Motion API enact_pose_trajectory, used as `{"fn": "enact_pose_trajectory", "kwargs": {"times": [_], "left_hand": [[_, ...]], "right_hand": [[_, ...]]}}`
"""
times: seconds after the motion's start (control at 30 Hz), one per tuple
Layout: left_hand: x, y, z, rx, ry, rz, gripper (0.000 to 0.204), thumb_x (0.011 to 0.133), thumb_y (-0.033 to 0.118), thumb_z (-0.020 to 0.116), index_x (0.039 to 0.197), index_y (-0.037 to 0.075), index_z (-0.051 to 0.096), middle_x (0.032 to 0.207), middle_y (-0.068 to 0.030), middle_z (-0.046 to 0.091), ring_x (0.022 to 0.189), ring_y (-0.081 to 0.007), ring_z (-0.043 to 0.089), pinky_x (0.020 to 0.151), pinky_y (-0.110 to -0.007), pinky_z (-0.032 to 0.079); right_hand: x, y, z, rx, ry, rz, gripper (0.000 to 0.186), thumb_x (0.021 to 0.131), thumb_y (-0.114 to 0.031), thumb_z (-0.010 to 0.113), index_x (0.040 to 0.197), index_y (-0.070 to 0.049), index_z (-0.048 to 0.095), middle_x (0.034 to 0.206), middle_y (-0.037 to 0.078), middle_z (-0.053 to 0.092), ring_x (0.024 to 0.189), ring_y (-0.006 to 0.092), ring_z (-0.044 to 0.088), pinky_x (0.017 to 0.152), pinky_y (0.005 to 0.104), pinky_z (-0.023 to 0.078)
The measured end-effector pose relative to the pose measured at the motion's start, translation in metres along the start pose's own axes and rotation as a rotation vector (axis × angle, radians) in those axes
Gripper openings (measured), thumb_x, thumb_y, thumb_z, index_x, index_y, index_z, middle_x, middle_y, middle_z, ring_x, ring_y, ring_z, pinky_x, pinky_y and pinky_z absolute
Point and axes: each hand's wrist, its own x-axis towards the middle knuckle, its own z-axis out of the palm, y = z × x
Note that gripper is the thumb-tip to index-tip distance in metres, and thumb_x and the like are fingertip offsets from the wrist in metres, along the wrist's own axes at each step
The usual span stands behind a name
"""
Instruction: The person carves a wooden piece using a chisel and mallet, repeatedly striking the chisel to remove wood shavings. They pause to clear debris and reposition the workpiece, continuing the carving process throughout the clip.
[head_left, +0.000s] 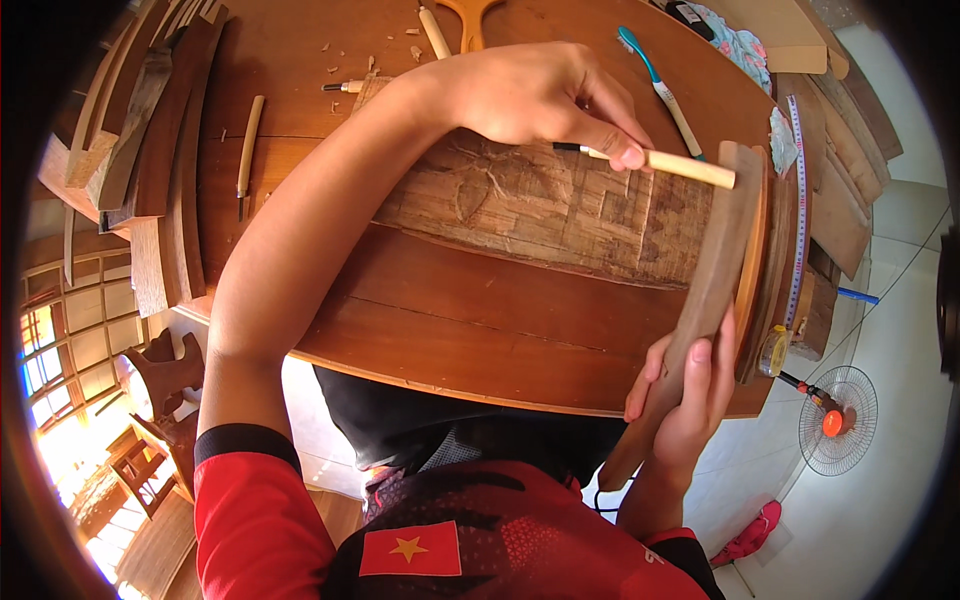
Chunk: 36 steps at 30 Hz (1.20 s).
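Cropped shirt (520,545), carving tool (690,168) partly hidden in left hand (555,100).

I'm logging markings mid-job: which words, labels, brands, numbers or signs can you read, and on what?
Measuring tape: scale marks, too small to read.
Shirt: red patch with a yellow star, no words on it.
Shirt's right side: small white marking, too small to read.
Pale-handled tool in the left hand, wooden strip in the right hand: no lettering visible.

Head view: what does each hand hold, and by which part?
Left hand: a carving tool, by its pale handle. Right hand: a wooden strip, around its lower half.
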Motion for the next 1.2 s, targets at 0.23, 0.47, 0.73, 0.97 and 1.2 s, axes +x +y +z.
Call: {"fn": "enact_pose_trajectory", "kwargs": {"times": [0.23,0.47,0.73,0.97,1.2], "left_hand": [[0.000,-0.002,0.001,0.057,0.002,-0.006,0.038,0.096,0.037,0.073,0.113,0.003,0.078,0.098,-0.0066,0.076,0.092,-0.0177,0.068,0.082,-0.032,0.051],[0.003,-0.007,-0.001,0.080,-0.038,0.063,0.040,0.098,0.042,0.070,0.117,0.009,0.078,0.102,-0.0062,0.078,0.095,-0.0200,0.070,0.087,-0.035,0.053],[0.003,-0.003,-0.009,-0.035,-0.121,0.107,0.037,0.099,0.038,0.070,0.117,0.006,0.078,0.105,-0.0102,0.077,0.099,-0.0246,0.070,0.090,-0.037,0.053],[0.003,-0.002,-0.011,0.021,-0.135,0.058,0.037,0.099,0.038,0.070,0.117,0.006,0.078,0.107,-0.0108,0.077,0.101,-0.0237,0.071,0.090,-0.036,0.054],[-0.005,0.001,-0.018,0.049,-0.108,-0.052,0.040,0.099,0.040,0.070,0.121,0.008,0.077,0.110,-0.0112,0.078,0.103,-0.0241,0.071,0.091,-0.037,0.055]], "right_hand": [[0.001,-0.003,0.004,-0.013,-0.055,0.045,0.062,0.110,-0.034,0.039,0.161,-0.003,0.025,0.071,0.012,0.054,0.041,0.0150,0.047,0.038,0.0277,0.041],[0.000,-0.001,0.007,0.040,0.095,0.070,0.060,0.111,-0.034,0.037,0.162,-0.005,0.023,0.071,0.011,0.052,0.040,0.0154,0.047,0.037,0.0280,0.042],[-0.002,-0.006,0.010,0.090,0.156,0.020,0.061,0.111,-0.035,0.036,0.163,-0.006,0.021,0.073,0.010,0.051,0.040,0.0143,0.046,0.036,0.0282,0.041],[-0.002,-0.001,0.008,0.101,0.123,0.037,0.060,0.111,-0.032,0.037,0.163,-0.006,0.021,0.073,0.011,0.052,0.041,0.0154,0.047,0.037,0.0283,0.042],[-0.001,-0.005,0.016,0.113,0.103,0.025,0.060,0.112,-0.032,0.035,0.164,-0.008,0.019,0.074,0.011,0.052,0.041,0.0151,0.046,0.037,0.0286,0.041]]}}
